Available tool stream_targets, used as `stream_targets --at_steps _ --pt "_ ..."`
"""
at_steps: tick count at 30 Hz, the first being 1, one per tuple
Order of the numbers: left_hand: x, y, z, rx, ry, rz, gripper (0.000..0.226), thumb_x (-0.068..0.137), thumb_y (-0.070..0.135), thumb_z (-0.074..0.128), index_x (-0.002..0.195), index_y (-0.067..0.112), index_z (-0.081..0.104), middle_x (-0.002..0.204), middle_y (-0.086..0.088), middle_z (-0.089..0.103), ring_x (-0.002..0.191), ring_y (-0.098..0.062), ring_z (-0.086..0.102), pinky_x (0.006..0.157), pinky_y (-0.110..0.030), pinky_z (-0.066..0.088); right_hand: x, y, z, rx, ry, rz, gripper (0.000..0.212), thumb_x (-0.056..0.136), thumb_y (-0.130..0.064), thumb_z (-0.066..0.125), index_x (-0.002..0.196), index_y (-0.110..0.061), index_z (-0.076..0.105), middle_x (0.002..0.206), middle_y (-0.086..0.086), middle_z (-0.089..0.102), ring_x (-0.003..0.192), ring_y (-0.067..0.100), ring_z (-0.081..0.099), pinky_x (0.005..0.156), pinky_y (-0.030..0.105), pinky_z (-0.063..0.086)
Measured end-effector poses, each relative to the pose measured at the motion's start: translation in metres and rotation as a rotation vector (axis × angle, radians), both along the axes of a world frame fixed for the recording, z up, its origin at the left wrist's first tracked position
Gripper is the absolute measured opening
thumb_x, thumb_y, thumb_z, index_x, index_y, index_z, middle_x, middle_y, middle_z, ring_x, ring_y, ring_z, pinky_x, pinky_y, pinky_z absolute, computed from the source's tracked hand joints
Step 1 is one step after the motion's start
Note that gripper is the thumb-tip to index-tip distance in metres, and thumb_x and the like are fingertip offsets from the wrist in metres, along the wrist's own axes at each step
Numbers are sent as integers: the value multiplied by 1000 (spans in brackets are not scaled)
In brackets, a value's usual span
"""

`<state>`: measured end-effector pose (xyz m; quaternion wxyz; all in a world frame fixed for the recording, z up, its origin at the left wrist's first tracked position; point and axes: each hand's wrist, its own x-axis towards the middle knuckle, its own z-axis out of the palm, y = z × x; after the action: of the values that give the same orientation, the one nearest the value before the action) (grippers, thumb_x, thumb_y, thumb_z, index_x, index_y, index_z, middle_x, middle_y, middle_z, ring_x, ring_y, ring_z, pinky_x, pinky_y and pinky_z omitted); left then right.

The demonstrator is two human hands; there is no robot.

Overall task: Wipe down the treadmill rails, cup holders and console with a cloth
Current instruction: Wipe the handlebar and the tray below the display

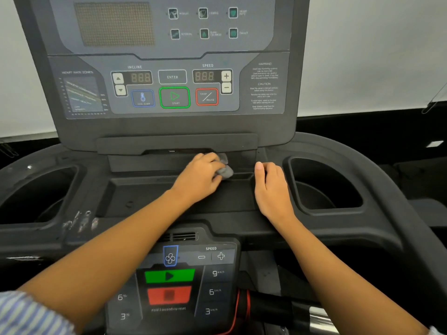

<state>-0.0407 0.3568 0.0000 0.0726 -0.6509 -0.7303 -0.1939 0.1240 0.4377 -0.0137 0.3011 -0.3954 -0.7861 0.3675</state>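
Note:
My left hand [200,176] grips a small grey cloth [225,168] and holds it against the back of the shallow centre tray [145,189] just below the upright console [174,88]. Only a crumpled part of the cloth shows past the fingers. My right hand [271,187] rests on the dark ridge between the tray and the right cup holder [324,182], fingers curled over its edge and thumb raised. The left cup holder [41,192] lies at the far left. A lower control panel [174,281] with green and red buttons sits between my forearms.
White scuff marks [82,222] show on the deck near the left cup holder. A dark curved rail [396,213] sweeps round the right side. A red and chrome handle part [314,315] lies at the bottom right. A pale wall stands behind the console.

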Motion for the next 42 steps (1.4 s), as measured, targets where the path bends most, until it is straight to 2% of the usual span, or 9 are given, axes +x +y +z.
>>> stream_targets --at_steps 5,11,15,17,19,23,29,34,42 --pt "36 19 12 22 -519 118 28 84 22 66 110 13 67 110 -2 64 101 -12 57 85 -15 40 4 2 3 -58 127 109 32 97 -37 40 120 -18 52 116 -5 54 108 5 49 92 20 37" --pt "56 9 21 -89 -1286 12 34 96 11 46 126 24 50 119 7 59 107 -10 59 84 -22 52 15 9 3 -69 328 135 35 90 -22 60 123 -22 49 116 -7 57 109 6 57 93 23 48" --pt "38 -10 15 -103 -860 47 39 94 12 47 131 28 47 132 11 51 104 -9 58 82 -17 45 29 26 10 -27 470 -213 33 84 -15 67 109 -19 46 102 -9 54 95 8 57 82 14 47" --pt "28 -18 9 -121 -572 125 35 93 13 48 127 22 53 132 5 52 109 -9 53 85 -16 38 29 33 8 -7 290 -172 33 85 -16 66 114 -14 51 110 0 56 95 7 53 79 6 39" --pt "20 -21 5 -174 -403 172 35 93 14 48 127 15 53 135 -1 49 120 -15 46 97 -22 35 22 37 -1 83 -38 11 41 90 -19 60 128 -6 50 129 9 53 116 17 49 91 5 26" --pt "22 -20 4 -231 -237 187 41 94 19 46 135 12 46 138 -2 45 126 -20 41 105 -31 31 0 48 -1 170 -272 158 44 98 -15 43 140 -2 37 148 13 35 140 25 26 114 25 13" --pt "22 -21 0 -236 -191 195 42 93 18 46 135 12 47 135 -2 46 124 -20 43 104 -32 35 -32 80 5 179 -562 139 33 95 -14 37 125 -8 51 132 13 49 131 32 33 111 60 4" --pt "22 -21 1 -236 -197 194 42 94 16 45 135 13 46 135 -1 47 123 -18 42 103 -29 34 -36 92 3 119 -446 218 31 93 -7 40 117 2 57 126 23 53 118 42 43 102 40 35" --pt "24 -20 4 -249 -209 207 41 94 16 45 135 14 47 135 0 47 124 -18 43 104 -30 35 18 34 3 268 -342 243 41 96 -11 47 136 -4 45 146 12 39 136 24 32 107 17 11"
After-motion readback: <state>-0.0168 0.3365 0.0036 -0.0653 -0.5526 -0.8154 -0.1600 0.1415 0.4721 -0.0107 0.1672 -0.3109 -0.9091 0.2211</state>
